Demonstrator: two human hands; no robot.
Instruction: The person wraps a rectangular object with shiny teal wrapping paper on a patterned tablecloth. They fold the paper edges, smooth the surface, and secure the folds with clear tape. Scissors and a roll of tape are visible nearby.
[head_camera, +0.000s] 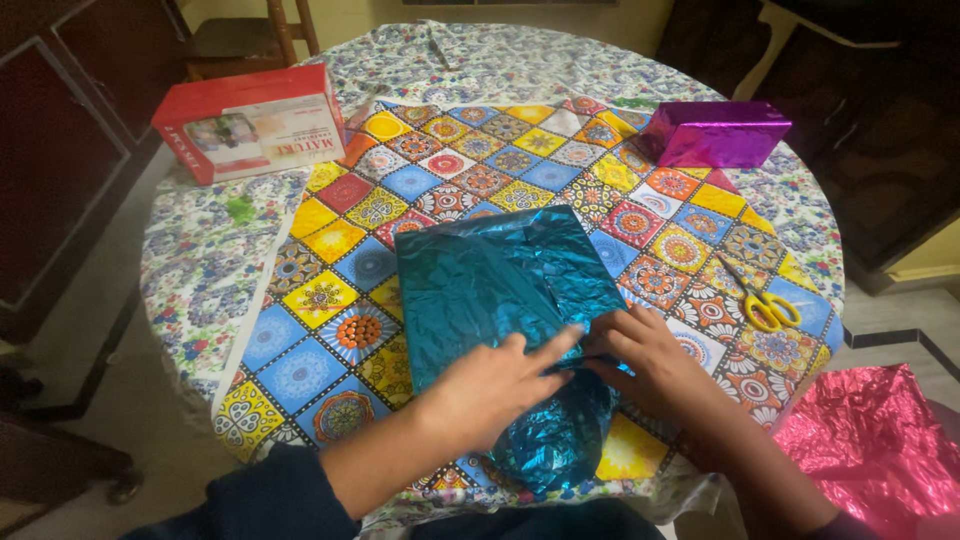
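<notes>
A round table (200, 270) draped in floral cloth and a bright tiled mat fills the frame. At centre, a parcel in crinkled blue foil (500, 290) lies flat. The left hand (490, 385) presses on its lower edge, index finger extended; the right hand (655, 360) pins a fold beside it, fingers flat and together. Yellow scissors (762, 298) lie at right, a purple-wrapped box (718, 132) upper right, a red carton (250, 122) upper left. The thin foil looks liable to tear or spring open if pressure slips.
</notes>
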